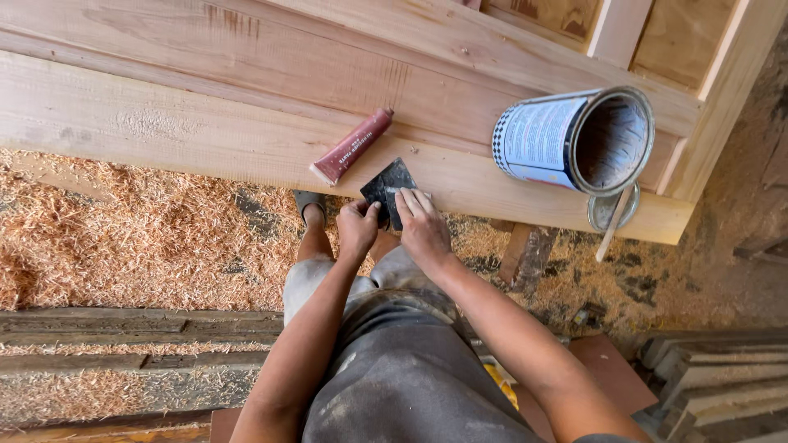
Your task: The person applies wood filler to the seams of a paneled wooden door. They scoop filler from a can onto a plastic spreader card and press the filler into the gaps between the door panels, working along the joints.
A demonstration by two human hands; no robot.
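Both hands are working at the near edge of a long pale wooden plank (205, 135) that is lying across the view, with more boards stacked behind it. The left hand (358, 228) is curling closed around the lower corner of a dark, flat, square-edged metal scraper blade (389, 187), pinching it between thumb and fingers. The right hand (422, 223) is pressing down on the same blade from the other side, its fingers lying flat along the blade's right edge and top, so the scraper is being held by both hands against the plank's surface just at its front edge. Just beside the blade, up and to the left, a dark red squeezed tube with a pale cap end (352, 146) is lying at a slant on the plank, not touching the hands. Well to the right, an open round metal tin with a blue and white label (574, 139) is resting tipped on its side on the boards, mouth facing the camera. Below it, the round metal lid (609, 215) and a thin wooden stick (614, 223) are hanging over the plank's edge. Wood shavings (139, 238) are covering the ground, and the person's grey dusty trousers (394, 361) are filling the lower middle.
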